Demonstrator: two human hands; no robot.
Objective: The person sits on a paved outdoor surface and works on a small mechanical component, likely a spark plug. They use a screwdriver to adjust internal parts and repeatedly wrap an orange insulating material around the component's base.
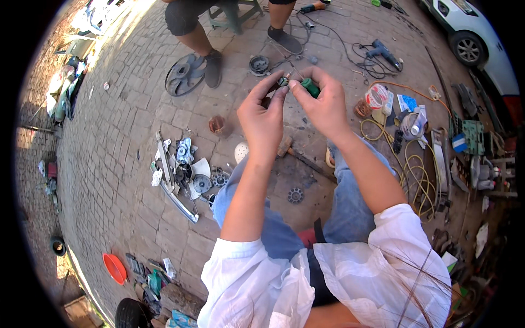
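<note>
Both my hands are raised close together in front of me, above the brick paving. Between its thumb and fingers, my left hand (263, 112) pinches a small part with a dark and metallic look (283, 81); its exact kind is too small to tell. My right hand (324, 101) is closed around a green-handled screwdriver (310, 87), whose thin shaft points up and away. The thumbs nearly meet at the small part. Below them on the ground lies a hammer (306, 158) with a dark handle. A round slotted metal piece (295, 195) rests between my legs.
Across from me a person sits on a green stool (236, 16), beside a fan blade wheel (186, 75). Metal and plastic parts (186, 169) are piled at left. A power drill (384, 53), yellow hose (418, 177) and a parked car (470, 38) are at right.
</note>
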